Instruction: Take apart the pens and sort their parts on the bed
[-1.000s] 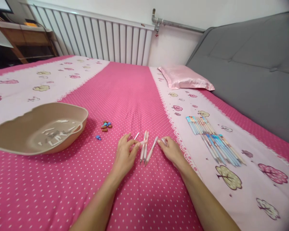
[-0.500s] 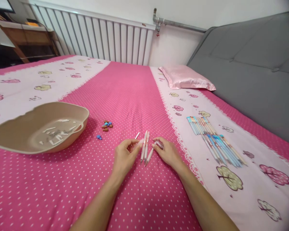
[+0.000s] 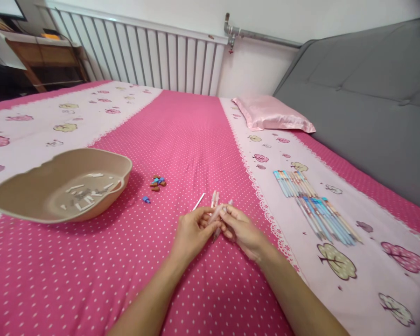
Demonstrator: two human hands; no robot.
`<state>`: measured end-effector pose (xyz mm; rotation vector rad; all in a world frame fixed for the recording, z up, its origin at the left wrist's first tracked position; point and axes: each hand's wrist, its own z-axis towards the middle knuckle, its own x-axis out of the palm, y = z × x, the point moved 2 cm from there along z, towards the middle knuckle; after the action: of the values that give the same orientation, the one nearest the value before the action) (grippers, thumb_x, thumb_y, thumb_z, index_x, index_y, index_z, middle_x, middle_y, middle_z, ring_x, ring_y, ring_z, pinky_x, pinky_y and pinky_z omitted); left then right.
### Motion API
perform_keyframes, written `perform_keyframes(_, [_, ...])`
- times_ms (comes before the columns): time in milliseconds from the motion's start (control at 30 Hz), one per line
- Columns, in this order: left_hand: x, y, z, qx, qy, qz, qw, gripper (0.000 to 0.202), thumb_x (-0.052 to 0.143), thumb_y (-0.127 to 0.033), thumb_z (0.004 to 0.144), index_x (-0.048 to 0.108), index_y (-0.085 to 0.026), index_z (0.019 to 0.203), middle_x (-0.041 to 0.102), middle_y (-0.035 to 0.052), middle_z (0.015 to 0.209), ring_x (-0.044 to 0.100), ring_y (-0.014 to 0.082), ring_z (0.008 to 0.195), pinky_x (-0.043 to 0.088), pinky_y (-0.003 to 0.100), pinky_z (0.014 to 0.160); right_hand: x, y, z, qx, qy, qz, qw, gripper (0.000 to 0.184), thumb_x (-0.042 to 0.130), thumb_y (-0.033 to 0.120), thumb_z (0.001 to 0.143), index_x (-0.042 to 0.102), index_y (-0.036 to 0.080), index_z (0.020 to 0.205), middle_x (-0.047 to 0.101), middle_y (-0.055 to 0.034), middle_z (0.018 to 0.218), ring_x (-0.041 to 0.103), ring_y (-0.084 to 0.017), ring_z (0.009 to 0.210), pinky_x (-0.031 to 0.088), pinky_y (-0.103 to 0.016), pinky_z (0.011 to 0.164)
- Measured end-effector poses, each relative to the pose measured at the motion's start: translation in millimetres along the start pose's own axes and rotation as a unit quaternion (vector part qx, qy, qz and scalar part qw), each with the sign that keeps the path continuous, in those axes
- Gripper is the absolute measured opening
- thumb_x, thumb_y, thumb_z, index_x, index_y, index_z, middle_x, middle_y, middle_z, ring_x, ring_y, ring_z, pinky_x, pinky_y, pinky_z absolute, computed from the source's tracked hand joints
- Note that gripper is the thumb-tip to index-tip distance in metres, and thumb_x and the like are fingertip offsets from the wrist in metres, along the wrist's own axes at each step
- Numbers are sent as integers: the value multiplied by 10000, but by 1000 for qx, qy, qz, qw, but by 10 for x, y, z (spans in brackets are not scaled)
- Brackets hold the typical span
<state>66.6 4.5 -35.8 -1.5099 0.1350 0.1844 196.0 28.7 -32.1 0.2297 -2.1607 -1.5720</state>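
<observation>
My left hand (image 3: pixel 193 233) is closed around a pale pink pen piece (image 3: pixel 216 214) that slants up and to the right. The fingertips of my right hand (image 3: pixel 243 231) pinch its upper end, so the two hands meet. A small translucent end (image 3: pixel 230 202) sticks out above the right fingers; what it belongs to is hidden. Behind and below the hands lie pink-and-white pens (image 3: pixel 215 198) on the bedspread, mostly covered. A thin white stick (image 3: pixel 198 201) lies just beyond my left hand.
At left stands a beige basin (image 3: pixel 59 172) holding several white pieces. Small brown and blue pieces (image 3: pixel 157 183) lie beside it, with one blue piece (image 3: pixel 146 199) apart. Two rows of pens (image 3: pixel 294 183) lie at right. A pink pillow (image 3: pixel 271 113) rests near the grey headboard (image 3: pixel 353 79).
My hands have come together over the pink-and-white pens. My right hand has moved left and now grips the upper end of the piece in my left hand. The view has shifted slightly.
</observation>
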Motion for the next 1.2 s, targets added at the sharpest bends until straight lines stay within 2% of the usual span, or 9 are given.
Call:
perform_keyframes(200, [11, -54, -20, 16, -17, 61, 998, 521, 628, -358, 725, 539, -162, 1199, 676, 79, 853, 627, 173, 683, 503, 293, 606, 247, 129, -106, -30, 33, 120, 992, 266, 468, 406, 847, 576, 231, 1015, 613, -32, 911, 575, -148, 799, 471, -276, 679])
perform_keyframes(400, [-64, 43, 29, 42, -67, 104, 991, 453, 620, -289, 726, 575, -169, 1160, 647, 107, 1026, 615, 198, 850, 506, 313, 691, 339, 192, -205, -40, 61, 162, 984, 401, 461, 428, 833, 532, 232, 1176, 554, -59, 1193, 487, -207, 1150, 417, -377, 954])
perform_keyframes(567, [-272, 44, 75, 10, -126, 138, 982, 386, 539, -302, 785, 601, -136, 1127, 682, 113, 998, 640, 218, 860, 490, 337, 753, 170, 126, -166, -59, -8, -20, 998, 502, 567, 359, 787, 456, 256, 1266, 485, -72, 1302, 461, -214, 1185, 414, -390, 950])
perform_keyframes(633, [-349, 14, 84, -6, -155, 186, 970, 383, 528, -311, 789, 606, -135, 1120, 688, 110, 983, 642, 228, 856, 484, 347, 763, 31, 130, -104, -100, -97, -203, 969, 451, 542, 331, 801, 484, 230, 1237, 562, -98, 1189, 548, -230, 1048, 462, -397, 849])
perform_keyframes(700, [-405, 1, 93, -17, -182, 227, 956, 378, 525, -298, 787, 609, -130, 1115, 685, 115, 992, 635, 240, 883, 473, 364, 790, -101, 137, -40, -134, -166, -372, 903, 374, 463, 313, 838, 529, 198, 1187, 620, -109, 1055, 588, -242, 922, 463, -411, 788])
perform_keyframes(800, [-444, 34, 117, -14, -197, 254, 947, 408, 553, -272, 761, 590, -120, 1139, 654, 134, 1075, 604, 260, 979, 450, 393, 852, -227, 97, 39, -129, -167, -516, 830, 345, 372, 301, 873, 576, 205, 1135, 635, -106, 1044, 584, -258, 943, 427, -410, 803])
perform_keyframes(900, [-427, 80, 149, 18, -150, 234, 960, 422, 529, -245, 775, 555, -136, 1182, 622, 129, 1146, 564, 253, 1063, 425, 406, 906, -268, 40, 67, -113, -142, -559, 809, 320, 351, 331, 883, 601, 220, 1048, 655, -93, 965, 601, -240, 860, 424, -362, 725])
perform_keyframes(1067, [-322, -18, 102, 107, -151, 244, 952, 316, 529, -271, 792, 611, -179, 1083, 637, 91, 1119, 467, 248, 1184, 356, 433, 986, -287, 38, 84, -110, -162, -510, 837, 176, 463, 375, 824, 533, 215, 797, 577, -5, 649, 538, -174, 579, 371, -281, 539])
perform_keyframes(1200, [-101, -100, -7, 117, -59, 231, 964, 361, 604, -398, 742, 629, -186, 1033, 677, 80, 978, 619, 206, 857, 478, 344, 766, -251, 88, 79, -155, -157, -331, 917, 174, 537, 361, 789, 453, 214, 748, 512, 33, 622, 524, -138, 561, 406, -258, 540])
